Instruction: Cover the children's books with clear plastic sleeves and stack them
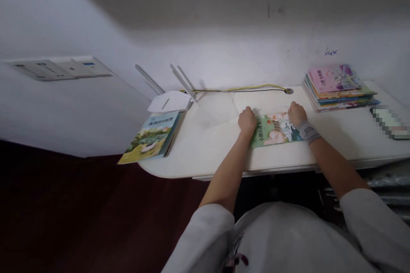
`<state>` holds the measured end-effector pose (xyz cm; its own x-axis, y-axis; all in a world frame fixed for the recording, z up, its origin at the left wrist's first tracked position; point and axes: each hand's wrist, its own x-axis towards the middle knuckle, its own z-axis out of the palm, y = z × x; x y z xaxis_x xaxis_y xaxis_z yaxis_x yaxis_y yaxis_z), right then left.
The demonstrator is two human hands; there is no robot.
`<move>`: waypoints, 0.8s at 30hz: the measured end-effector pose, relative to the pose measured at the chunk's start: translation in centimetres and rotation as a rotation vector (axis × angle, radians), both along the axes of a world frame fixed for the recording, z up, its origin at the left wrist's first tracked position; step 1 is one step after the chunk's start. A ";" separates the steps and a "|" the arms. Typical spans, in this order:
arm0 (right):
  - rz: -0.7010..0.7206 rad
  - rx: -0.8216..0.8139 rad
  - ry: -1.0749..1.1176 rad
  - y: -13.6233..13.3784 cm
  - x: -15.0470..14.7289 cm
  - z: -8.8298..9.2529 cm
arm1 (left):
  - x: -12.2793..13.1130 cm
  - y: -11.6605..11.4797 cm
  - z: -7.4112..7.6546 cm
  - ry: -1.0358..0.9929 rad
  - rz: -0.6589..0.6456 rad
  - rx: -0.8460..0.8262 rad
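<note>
L arm (pixel 226 164) & R arm (pixel 338 164) out fwd, slanting inward.
L hand (pixel 247 120): fingers curled, back up, wrist (pixel 246 134) bare. R hand (pixel 297 113): same curl, abt level w/ L, grey band (pixel 309 131) on wrist. Grey sleeves (pixel 205 228) end nr elbows.

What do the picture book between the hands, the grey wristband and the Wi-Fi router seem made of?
Picture book: probably paper; thin, smooth-looking, printed cover. 
Wristband: perhaps woven fabric, matte grey, though silicone is possible. 
Wi-Fi router: likely plastic; plain white shell, straight antennas.
</note>
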<state>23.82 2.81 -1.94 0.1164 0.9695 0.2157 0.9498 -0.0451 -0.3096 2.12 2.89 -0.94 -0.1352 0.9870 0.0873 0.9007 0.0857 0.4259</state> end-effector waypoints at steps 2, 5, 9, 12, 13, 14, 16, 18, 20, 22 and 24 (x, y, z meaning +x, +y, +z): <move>-0.008 0.001 -0.015 -0.1 0.1 -0.1 | 0.2 -0.2 -0.1 0.013 -0.003 0.010; -0.031 0.007 -0.023 -0.2 0.2 -0.3 | 0.2 -0.4 0.0 0.040 -0.009 0.023; -0.025 0.025 -0.031 -0.3 0.4 -0.5 | 0.5 -1.1 1.1 0.099 -0.039 0.004; -0.020 0.028 -0.032 -0.3 0.4 -0.5 | 1.8 -2.5 2.2 0.234 -0.104 0.075; -0.021 0.028 -0.030 -0.3 0.3 -0.6 | 2.4 -3.1 2.3 0.291 -0.152 0.109; -0.023 0.028 -0.027 -0.2 0.2 -0.6 | 3.1 -3.8 2.3 0.339 -0.205 0.127; -0.030 0.027 -0.018 -0.2 0.2 -0.8 | 4.3 -5.1 1.9 0.381 -0.302 0.099; -0.038 0.023 -0.012 -0.3 0.3 -0.8 | 5.0 -5.9 1.0 0.364 -0.350 0.036; -0.038 0.013 -0.014 -0.2 0.7 -0.5 | 5.2 -6.2 0.0 0.341 -0.356 0.006; -0.027 -0.009 -0.018 -0.1 1.2 0.4 | 5.1 -6.1 -0.7 0.330 -0.358 0.012; -0.014 -0.027 -0.033 0.0 1.4 1.6 | 5.0 -6.0 -1.0 0.319 -0.356 0.017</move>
<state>25.17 2.80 -0.34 0.1236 0.9733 0.1936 0.9586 -0.0667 -0.2768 7.10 -3.08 -1.97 0.2472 0.9651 0.0861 0.9589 -0.2565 0.1217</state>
